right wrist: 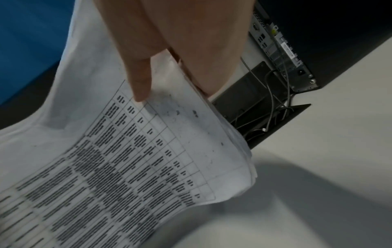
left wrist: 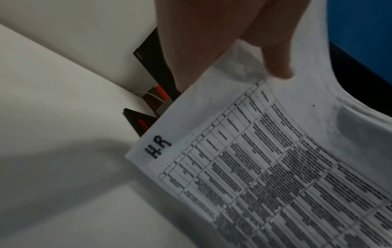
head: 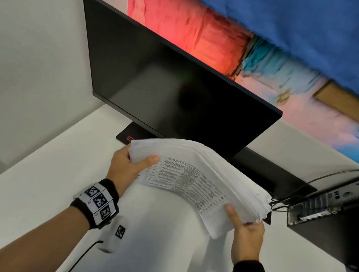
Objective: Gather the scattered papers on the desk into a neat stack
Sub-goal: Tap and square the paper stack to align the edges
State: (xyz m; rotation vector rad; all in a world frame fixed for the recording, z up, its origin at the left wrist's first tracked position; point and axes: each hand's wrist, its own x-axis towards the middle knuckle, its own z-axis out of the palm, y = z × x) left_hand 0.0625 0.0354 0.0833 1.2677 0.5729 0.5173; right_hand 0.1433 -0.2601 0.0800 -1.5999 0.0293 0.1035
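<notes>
In the head view, both hands hold a thick stack of papers [head: 200, 180] in the air above the white desk [head: 40, 185], in front of a dark monitor [head: 169, 83]. The left hand [head: 125, 169] grips the stack's left end, thumb lying over the top sheet and fingers curled underneath. The right hand [head: 245, 232] grips the right end the same way, thumb on top near the corner. The stack bows upward between the two grips, and its sheet edges fan out unevenly along the far and right sides. A black computer case [head: 335, 217] with cables lies to the right on the desk. In the left wrist view, the left hand's thumb [left wrist: 277, 67] presses down on the top sheet [left wrist: 265, 167], a printed table with "HR" handwritten at one corner; the fingers beneath are hidden by the paper. The monitor's stand base [left wrist: 135, 120] shows beyond the paper's edge. In the right wrist view, the right hand's thumb [right wrist: 140, 80] rests on the top sheet by the table's border, and the palm closes round the stack's layered edge [right wrist: 229, 134]; the computer case's rear ports [right wrist: 282, 48] and tangled cables [right wrist: 273, 107] sit behind it.
</notes>
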